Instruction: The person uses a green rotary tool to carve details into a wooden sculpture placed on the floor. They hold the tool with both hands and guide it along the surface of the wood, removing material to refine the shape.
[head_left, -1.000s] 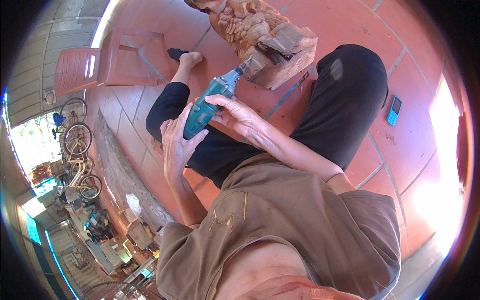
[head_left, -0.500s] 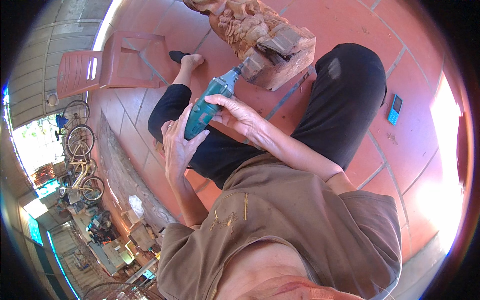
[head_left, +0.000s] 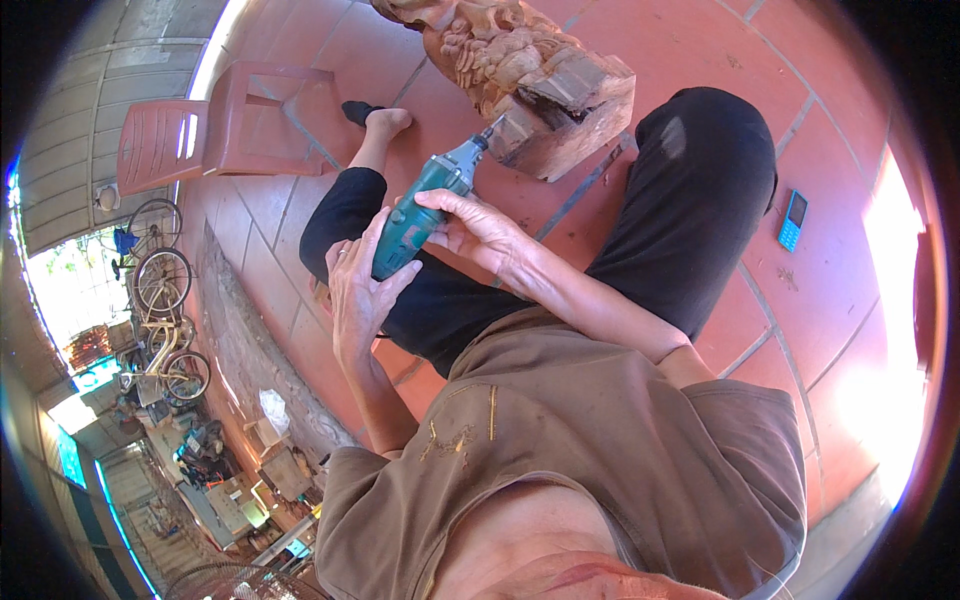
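Note:
A green die grinder [head_left: 407, 228] with a grey metal nose slants up and to the right, its thin bit close to the near end of a carved wooden block [head_left: 520, 70]. Around the lower left of the grinder's body, my left hand [head_left: 360, 280] is closed, thumb along the casing. My right hand [head_left: 478, 228] grips the body from the right near the grey collar, its thumb on top and its other fingers partly hidden. Whether the bit touches the wood I cannot tell. Deep figures cover the block; its near end is flat-cut with a dark hollow.
Under the block lies a red tiled floor [head_left: 690, 40], with my black-trousered legs [head_left: 690, 190] on both sides of the work. A blue keypad phone [head_left: 793, 220] rests at the right. Leftward are a reddish plastic chair [head_left: 245, 125], bicycles [head_left: 160, 280] and a cluttered bench [head_left: 230, 500].
The whole view has shifted very slightly. Both hands keep their hold on the die grinder, and the carved block stays in its place.

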